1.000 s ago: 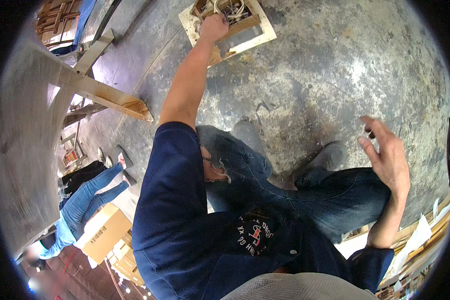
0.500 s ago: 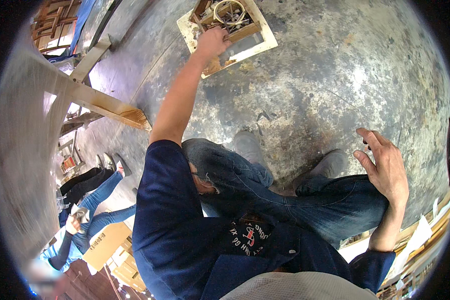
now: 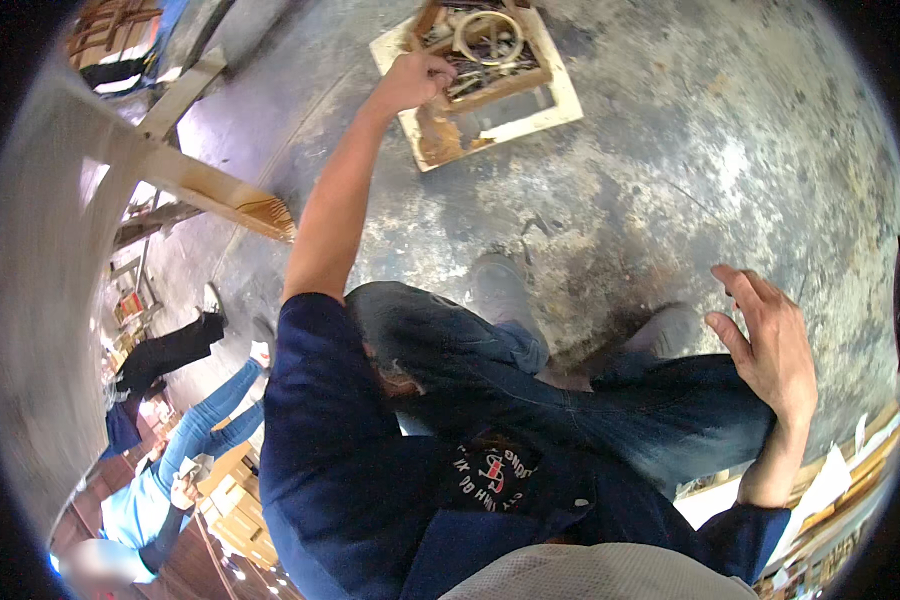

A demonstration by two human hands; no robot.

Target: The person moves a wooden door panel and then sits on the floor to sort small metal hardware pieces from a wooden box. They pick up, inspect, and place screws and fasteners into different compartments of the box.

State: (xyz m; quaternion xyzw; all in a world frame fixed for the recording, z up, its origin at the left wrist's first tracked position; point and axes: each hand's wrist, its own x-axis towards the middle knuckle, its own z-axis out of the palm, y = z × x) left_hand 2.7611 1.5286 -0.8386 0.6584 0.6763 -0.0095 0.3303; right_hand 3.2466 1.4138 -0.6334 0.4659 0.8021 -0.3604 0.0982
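My left hand (image 3: 415, 82) reaches far forward, closed with bent fingers, at the left side of a wooden box (image 3: 500, 92). Whatever is between its fingertips is too small to make out. The box is full of small loose dark and metallic pieces, with a pale ring (image 3: 488, 38) lying on top. Beneath it is a white board or frame (image 3: 530, 125) with a brown stained corner, on the floor. My right hand (image 3: 775, 350) is held beside my right knee, thumb and fingers apart. A dark spot shows between those fingers, unclear.
Stained concrete floor (image 3: 630, 180) surrounds my feet. At the left, wooden beams (image 3: 210, 190) form a leg-like support. Another person (image 3: 185, 470) sits lower left, holding something pale near cardboard boxes (image 3: 235, 510). Wooden strips (image 3: 850, 500) lie at lower right.
My left hand has shifted a little left, from the box's near edge to its left side. The box and board sit slightly further right in view. My right hand is nearly still.
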